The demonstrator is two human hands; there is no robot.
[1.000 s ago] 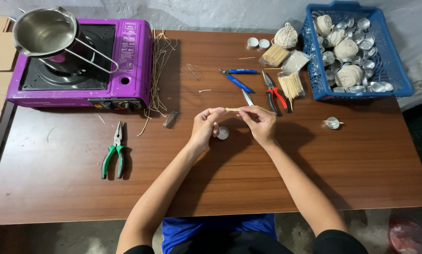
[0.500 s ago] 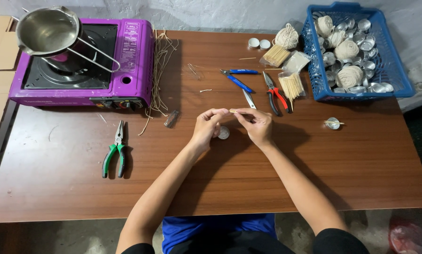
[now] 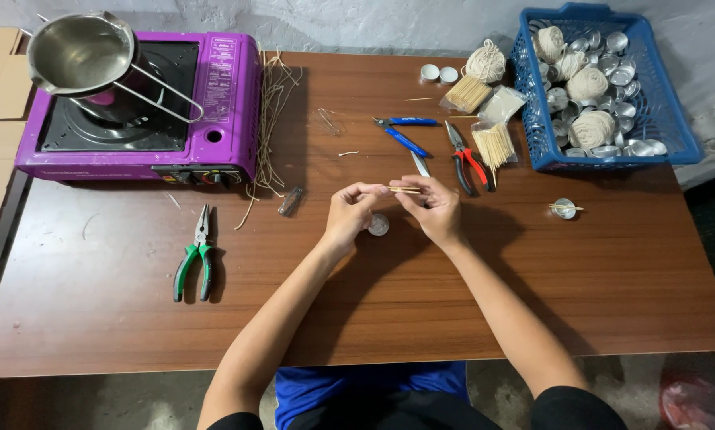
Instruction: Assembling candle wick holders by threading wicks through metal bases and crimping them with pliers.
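Both hands, left hand (image 3: 348, 213) and right hand (image 3: 431, 207), pinch a thin stick (image 3: 403, 189) near clear stick packets (image 3: 494, 143)

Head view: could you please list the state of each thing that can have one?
Left hand: pinching thin sticks.
Right hand: pinching the same sticks.
Small metal cup: upright under the hands.
Green pliers: slightly open, flat.
Red pliers: lying flat.
Blue basket: holds cups and twine balls.
Pot: on purple stove.
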